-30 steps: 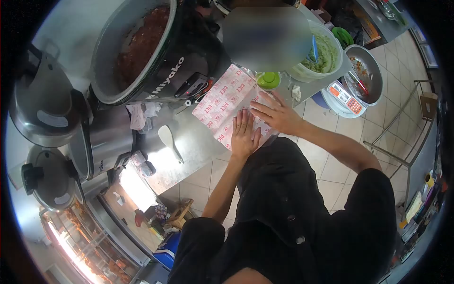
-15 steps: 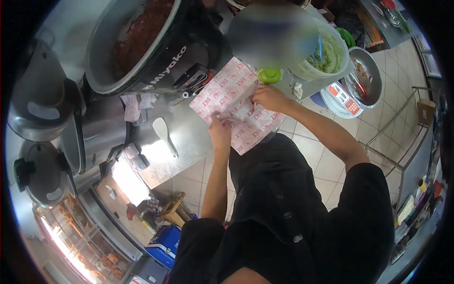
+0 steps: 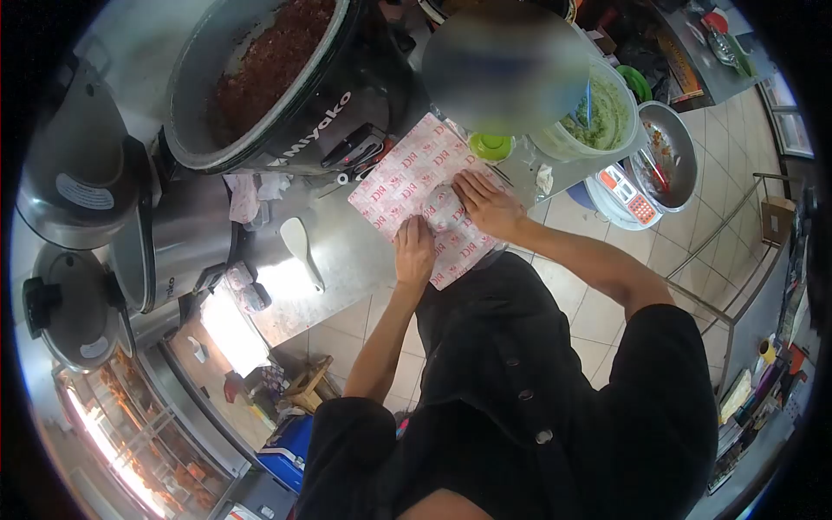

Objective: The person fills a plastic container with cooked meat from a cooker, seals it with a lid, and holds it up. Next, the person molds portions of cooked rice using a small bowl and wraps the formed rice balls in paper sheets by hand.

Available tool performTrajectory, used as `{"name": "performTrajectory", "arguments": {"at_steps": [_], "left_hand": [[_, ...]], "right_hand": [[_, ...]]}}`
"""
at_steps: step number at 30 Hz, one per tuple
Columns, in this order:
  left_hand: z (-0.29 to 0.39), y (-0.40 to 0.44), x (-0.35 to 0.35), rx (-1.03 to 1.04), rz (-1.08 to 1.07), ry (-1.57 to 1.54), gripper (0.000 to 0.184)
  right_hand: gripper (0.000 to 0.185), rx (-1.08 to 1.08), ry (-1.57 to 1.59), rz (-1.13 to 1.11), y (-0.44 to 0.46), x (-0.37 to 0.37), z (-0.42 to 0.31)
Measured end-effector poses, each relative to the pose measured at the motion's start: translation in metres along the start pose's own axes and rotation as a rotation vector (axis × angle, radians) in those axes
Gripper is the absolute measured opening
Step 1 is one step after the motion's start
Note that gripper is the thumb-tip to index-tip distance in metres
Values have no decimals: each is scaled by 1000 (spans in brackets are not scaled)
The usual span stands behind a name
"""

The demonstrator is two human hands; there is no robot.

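Observation:
Red-and-white printed paper (image 3: 403,186) lies at the near edge of the steel counter, with a wrapped, rounded bundle (image 3: 444,208) in the same print standing up at its middle. My left hand (image 3: 415,250) rests against the bundle's left side, fingers bent and close together on the paper. On the right side, my right hand (image 3: 487,205) presses the wrap with its fingers together. Whatever is inside the bundle is hidden by the paper. Just beyond the sheet sits a green lid (image 3: 490,146).
A white rice paddle (image 3: 301,251) lies left of the paper. Behind it stands a large black Miyako cooker (image 3: 329,130) with dark red food. A tub of green food (image 3: 620,121), a scale (image 3: 622,198) and a metal bowl (image 3: 685,143) are at right.
The flattened paper has risen into a rounded bundle between my hands. Both hands have come in close on either side of it, after the left moved out to the paper's left edge.

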State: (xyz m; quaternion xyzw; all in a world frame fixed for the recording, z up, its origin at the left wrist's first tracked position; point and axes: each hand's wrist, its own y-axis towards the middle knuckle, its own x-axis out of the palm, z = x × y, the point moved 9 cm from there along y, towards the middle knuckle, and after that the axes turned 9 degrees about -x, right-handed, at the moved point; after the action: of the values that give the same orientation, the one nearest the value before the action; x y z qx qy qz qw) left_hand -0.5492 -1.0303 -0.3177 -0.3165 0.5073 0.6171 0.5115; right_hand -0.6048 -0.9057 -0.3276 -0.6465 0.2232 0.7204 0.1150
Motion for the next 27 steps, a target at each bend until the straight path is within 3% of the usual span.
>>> {"name": "performTrajectory", "arguments": {"at_steps": [1, 4, 8, 11, 14, 18, 21, 22, 25, 27], "left_hand": [[-1, 2, -1, -22, -28, 9, 28], [-38, 18, 25, -380, -396, -154, 26], [-83, 20, 39, -991, -664, -771, 25], [-40, 15, 39, -1282, -1121, -1364, 36], [-31, 12, 33, -1168, -1146, -1552, 43], [-23, 3, 4, -1069, -745, -1931, 38], [-31, 0, -30, -1011, -500, -2076, 36], [-45, -10, -22, -902, -450, -2081, 34], [-67, -35, -33, -1023, -409, -1699, 35], [-69, -49, -54, -1094, -264, -1873, 37]], "right_hand": [[54, 50, 85, -23, -1, -3, -2], [62, 147, 267, -75, -5, -6, 5], [63, 179, 402, -97, -10, 9, 9], [61, 255, 533, -94, -13, 14, 12], [59, 372, 549, 83, -9, 16, 19], [51, 648, 715, 512, 0, -27, 19], [49, 803, 996, 375, 28, -45, 2], [45, 791, 975, 436, 39, -68, -4], [45, 557, 1010, 418, 80, -107, -42], [51, 408, 992, 394, 105, -123, -72]]}}
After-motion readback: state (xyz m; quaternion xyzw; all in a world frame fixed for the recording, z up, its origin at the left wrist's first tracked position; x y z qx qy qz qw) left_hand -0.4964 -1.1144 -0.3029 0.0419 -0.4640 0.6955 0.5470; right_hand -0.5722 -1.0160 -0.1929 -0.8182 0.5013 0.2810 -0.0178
